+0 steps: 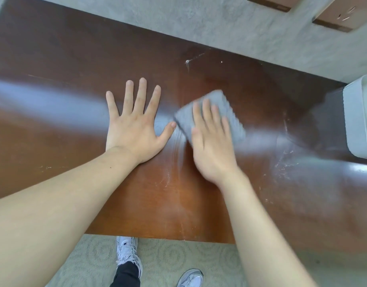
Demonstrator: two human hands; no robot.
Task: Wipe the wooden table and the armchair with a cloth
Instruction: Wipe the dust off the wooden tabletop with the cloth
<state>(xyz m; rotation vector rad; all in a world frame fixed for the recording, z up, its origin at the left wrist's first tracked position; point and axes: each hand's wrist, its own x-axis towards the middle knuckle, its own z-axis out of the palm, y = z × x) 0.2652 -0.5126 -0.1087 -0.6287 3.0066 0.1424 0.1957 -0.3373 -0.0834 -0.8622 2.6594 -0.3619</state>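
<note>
A glossy dark-brown wooden table (75,65) fills the view. My left hand (135,123) lies flat on it near the middle, fingers spread, holding nothing. Just to its right, my right hand (211,139) presses flat on a folded grey cloth (228,112), which sticks out beyond the fingertips and is blurred by motion. White dusty smears and scratch marks (187,63) show on the tabletop at the back and on the right side. No armchair is visible.
A white box-like object (358,119) stands at the table's right edge. A grey wall (220,21) with two brown socket plates (335,17) runs behind the table. My white sneakers (126,251) stand on patterned carpet below the near edge.
</note>
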